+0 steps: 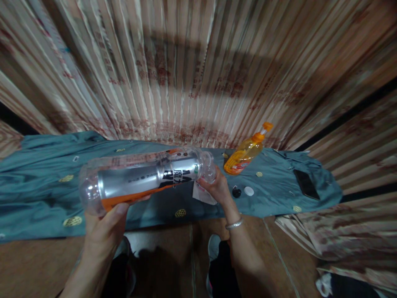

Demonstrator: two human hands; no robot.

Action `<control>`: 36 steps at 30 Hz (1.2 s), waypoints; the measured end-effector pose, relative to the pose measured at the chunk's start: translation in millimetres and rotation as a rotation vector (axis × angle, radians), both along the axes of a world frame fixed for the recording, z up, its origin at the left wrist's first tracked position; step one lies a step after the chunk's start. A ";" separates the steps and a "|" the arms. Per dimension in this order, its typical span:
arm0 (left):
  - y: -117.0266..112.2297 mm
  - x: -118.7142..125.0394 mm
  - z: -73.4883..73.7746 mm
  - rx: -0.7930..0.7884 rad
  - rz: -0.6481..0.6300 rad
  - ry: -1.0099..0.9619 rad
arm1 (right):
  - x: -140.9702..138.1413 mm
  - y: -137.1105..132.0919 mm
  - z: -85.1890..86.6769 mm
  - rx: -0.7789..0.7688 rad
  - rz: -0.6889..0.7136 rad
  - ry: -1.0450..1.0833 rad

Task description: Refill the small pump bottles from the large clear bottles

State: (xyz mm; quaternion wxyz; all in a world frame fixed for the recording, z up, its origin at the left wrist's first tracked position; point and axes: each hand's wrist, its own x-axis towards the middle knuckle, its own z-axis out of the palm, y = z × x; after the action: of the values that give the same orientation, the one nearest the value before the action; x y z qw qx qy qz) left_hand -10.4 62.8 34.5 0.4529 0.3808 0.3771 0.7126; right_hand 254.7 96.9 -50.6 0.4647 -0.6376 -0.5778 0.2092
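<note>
A large clear plastic bottle [133, 182] with a silver, black and orange label lies sideways in my two hands above the cloth. My left hand [108, 217] is wrapped around its wide end from below, the thumb on the orange band. At the narrow end, my right hand [217, 186] grips the clear neck; its fingers partly hide the mouth. Below that hand sits a whitish packet or folded paper [204, 195], partly covered. A small black cap-like piece [236, 192] and a white disc [249, 191] rest just right of my right hand.
A pump bottle of orange liquid [243, 156] stands behind the right hand. A black phone [306, 184] lies at the right end of the teal patterned cloth [273, 203]. Pleated curtains [186, 74] hang behind and at the right. My feet are on the tiled floor [173, 256].
</note>
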 end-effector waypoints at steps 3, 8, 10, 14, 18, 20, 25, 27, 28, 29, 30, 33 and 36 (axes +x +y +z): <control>0.7 -0.8 -2.0 -0.003 -0.003 0.006 | 0.2 0.2 -0.4 0.000 0.002 -0.012; 0.9 -2.2 -3.8 0.013 -0.010 0.004 | -0.5 0.0 0.3 -0.006 -0.012 -0.009; 0.7 -2.5 -3.2 0.016 -0.012 0.000 | -0.7 -0.3 0.9 -0.007 -0.012 -0.016; 0.9 -2.5 -2.0 0.013 -0.018 -0.014 | -1.0 -0.7 2.3 -0.007 -0.001 -0.020; 0.9 -2.1 -1.0 0.016 -0.020 -0.010 | -1.2 -0.6 2.4 -0.002 -0.008 -0.022; 0.4 -2.2 -0.4 0.015 -0.016 -0.007 | -1.0 -0.6 1.8 -0.001 -0.012 -0.030; -0.8 -2.7 1.0 0.007 -0.003 0.009 | -1.1 -0.4 0.6 0.008 -0.020 -0.032; -0.8 -3.0 1.1 0.013 -0.013 0.014 | -1.2 -0.3 0.8 0.000 -0.016 -0.024; -0.9 -3.1 1.0 0.015 -0.016 0.015 | -1.3 -0.2 1.1 -0.004 -0.015 -0.021; -0.9 -3.3 0.8 0.014 -0.018 0.015 | -1.3 -0.2 1.4 -0.007 -0.013 -0.020; -0.9 -3.4 0.7 0.012 -0.014 0.014 | -1.3 -0.2 1.7 -0.008 -0.012 -0.019; -0.9 -3.2 0.6 0.014 -0.010 0.002 | -1.4 -0.4 3.0 -0.004 -0.008 -0.016; -0.3 -2.8 1.1 0.019 -0.005 -0.004 | -1.8 -0.6 4.0 -0.023 -0.010 -0.020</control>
State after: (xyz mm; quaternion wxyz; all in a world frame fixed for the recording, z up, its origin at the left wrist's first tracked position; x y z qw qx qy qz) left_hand -13.1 62.5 35.6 0.4518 0.3847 0.3685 0.7156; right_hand 252.9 96.3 -46.6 0.4526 -0.6477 -0.5767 0.2073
